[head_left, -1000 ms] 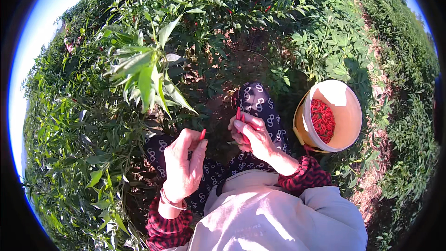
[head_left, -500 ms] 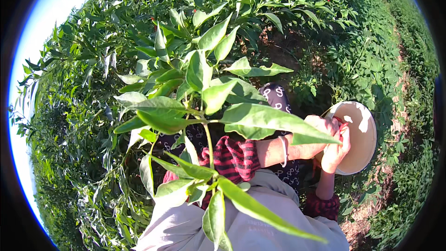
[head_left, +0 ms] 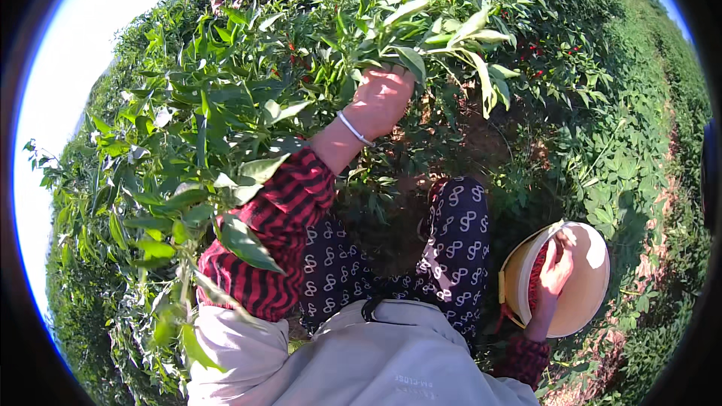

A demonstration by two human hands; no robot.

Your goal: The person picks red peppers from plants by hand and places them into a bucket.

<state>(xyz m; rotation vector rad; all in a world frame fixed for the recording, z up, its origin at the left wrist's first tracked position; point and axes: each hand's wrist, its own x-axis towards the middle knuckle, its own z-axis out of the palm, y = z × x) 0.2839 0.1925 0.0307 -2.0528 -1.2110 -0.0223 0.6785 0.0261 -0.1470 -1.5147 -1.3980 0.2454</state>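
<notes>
My left hand (head_left: 382, 99), with a white bracelet at its wrist, reaches into the upper part of a chili plant (head_left: 474, 34). Its fingers curl in among the leaves, which hide their tips and whatever they hold. At my right side stands a tilted pale bucket (head_left: 590, 286). Red chilies (head_left: 535, 274) show inside it. Over the bucket's mouth is my right hand (head_left: 555, 269), its fingers extended and apart, with nothing visible in them.
Dense chili plants (head_left: 158, 135) fill the left and the far side, with red chilies (head_left: 535, 50) hanging at the back. A leafy stem (head_left: 184, 271) rises close by my left arm. Low green plants (head_left: 624, 165) grow beyond the bucket on the right.
My left hand has left the bucket and moved far and left into the plant. My right hand stays at the bucket, lower in view now. The large branch in front has shifted left.
</notes>
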